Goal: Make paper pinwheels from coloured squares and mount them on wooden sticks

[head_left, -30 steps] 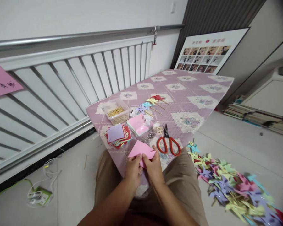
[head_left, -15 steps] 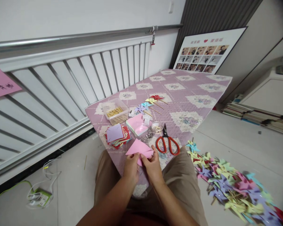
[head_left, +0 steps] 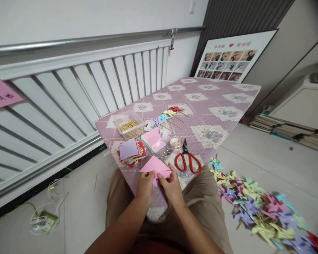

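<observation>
A pink paper square (head_left: 153,165) with slits cut in from its corners is held between both hands over the near corner of the table. My left hand (head_left: 146,183) pinches its lower left edge between thumb and fingers. On the other side, my right hand (head_left: 171,181) grips the right part, thumb on top and fingers behind. Just beyond lie a stack of cut colored paper squares (head_left: 129,150), a stack of pink-topped paper (head_left: 155,139) and a heap of small metal pins (head_left: 165,152). Scissors with red handles (head_left: 188,162) rest to the right.
A clear box of wooden sticks (head_left: 129,127) and a small round tub (head_left: 176,143) stand on the flowered tablecloth (head_left: 209,134). Several finished pinwheels (head_left: 164,117) lie behind them. Many more pinwheels (head_left: 262,208) are heaped on the floor at right. A radiator (head_left: 95,84) borders the left side.
My left hand has shifted slightly left along the pink paper, and a pointed flap now shows below, between the hands. My right hand has barely moved.
</observation>
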The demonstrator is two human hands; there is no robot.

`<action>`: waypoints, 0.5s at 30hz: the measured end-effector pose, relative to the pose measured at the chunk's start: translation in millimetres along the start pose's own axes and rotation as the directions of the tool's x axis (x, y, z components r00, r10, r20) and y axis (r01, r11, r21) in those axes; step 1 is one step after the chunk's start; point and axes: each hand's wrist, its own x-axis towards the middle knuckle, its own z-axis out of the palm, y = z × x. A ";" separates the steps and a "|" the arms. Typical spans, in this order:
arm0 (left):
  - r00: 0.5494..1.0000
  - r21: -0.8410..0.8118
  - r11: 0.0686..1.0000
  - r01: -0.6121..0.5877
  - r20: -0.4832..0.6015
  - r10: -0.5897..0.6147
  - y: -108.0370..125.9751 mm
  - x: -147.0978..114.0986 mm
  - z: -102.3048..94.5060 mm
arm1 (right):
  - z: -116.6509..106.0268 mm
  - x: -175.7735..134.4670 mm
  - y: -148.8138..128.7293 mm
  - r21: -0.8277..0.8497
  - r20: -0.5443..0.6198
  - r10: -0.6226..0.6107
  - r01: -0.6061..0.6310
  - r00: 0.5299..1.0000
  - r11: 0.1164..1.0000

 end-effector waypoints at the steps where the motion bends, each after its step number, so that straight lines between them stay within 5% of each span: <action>1: 1.000 0.003 1.000 -0.003 0.010 0.003 2.4 1.2 -1.1 | -1.0 -0.4 -1.4 0.033 0.016 0.028 -0.028 0.999 0.999; 8: 0.986 0.060 0.996 0.065 0.153 -0.073 35.3 2.3 -18.7 | -24.5 8.1 -17.3 0.046 0.007 0.024 -0.024 1.000 0.999; 15: 0.932 0.141 0.979 0.148 0.311 -0.186 62.5 -9.3 -32.1 | -37.2 6.5 -60.6 -0.141 0.279 -0.017 0.059 0.960 0.988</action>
